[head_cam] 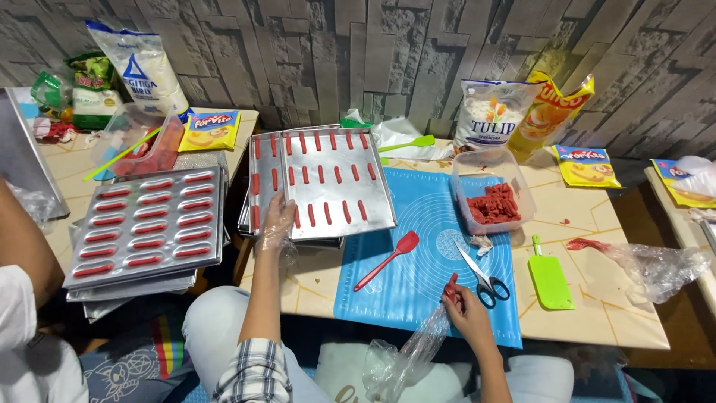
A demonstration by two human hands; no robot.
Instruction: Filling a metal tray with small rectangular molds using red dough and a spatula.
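Red strips of dough lie in neat rows on the flat silver metal baking tray (pixel 328 153), and that tray is the thing to watch. It sits just off the far left corner of the blue round-marked silicone mat (pixel 429 246), with its near right corner over the mat's edge. Its long side runs left to right, a little tilted. Each red strip on it points away from the person, towards the grey wall.

The left hand (pixel 277 224) is the nearer one. It wears a thin see-through plastic glove and lies flat and open on the near left corner of the tray, fingers spread, touching the metal.

The right hand (pixel 464 304) is well apart from the tray, over the near edge of the blue mat. It is closed around a clear plastic piping bag (pixel 406 354) that has a red tip (pixel 452 287) pointing up towards the tray. The rest of the bag hangs down limp towards the person's lap.

Just beside the right hand, on the mat, lie black-handled scissors (pixel 481 276). A red spatula (pixel 388 260) lies between the two hands, also on the mat. At the far right corner of the mat stands a clear plastic tub of red dough (pixel 492 201). Left of the mat, across a gap, sits a silver moulded tray with oval hollows (pixel 145 224), each holding a red strip.
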